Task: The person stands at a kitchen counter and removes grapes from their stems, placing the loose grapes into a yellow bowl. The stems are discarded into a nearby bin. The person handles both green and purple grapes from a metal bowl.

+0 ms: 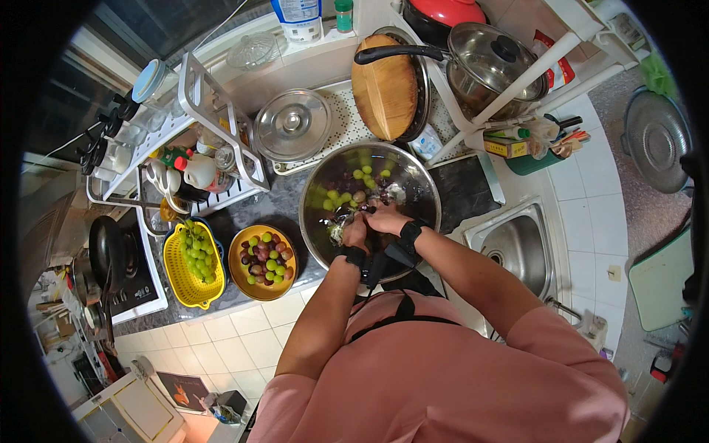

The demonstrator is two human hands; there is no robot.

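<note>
A large stainless steel basin [425, 194] of water stands on the counter before me, with green grapes [344, 198] and dark red grapes in it. Both hands are together inside the basin, fingers partly under water. My left hand [355, 231] is close beside my right hand [386, 217], near a dark grape; the fingertips are hidden by water and glare, so I cannot tell what either holds. To the left, a yellow bowl [235, 243] holds mixed red and green grapes. Farther left, a yellow plastic basket [176, 277] holds a bunch of green grapes [198, 252].
A steel sink [520, 257] lies to the right. Behind the basin are a glass lid [292, 124], a round wooden board [386, 88] and a lidded pot [496, 72]. A white rack [224, 124] of bottles and jars stands left, beside a cooktop [133, 288].
</note>
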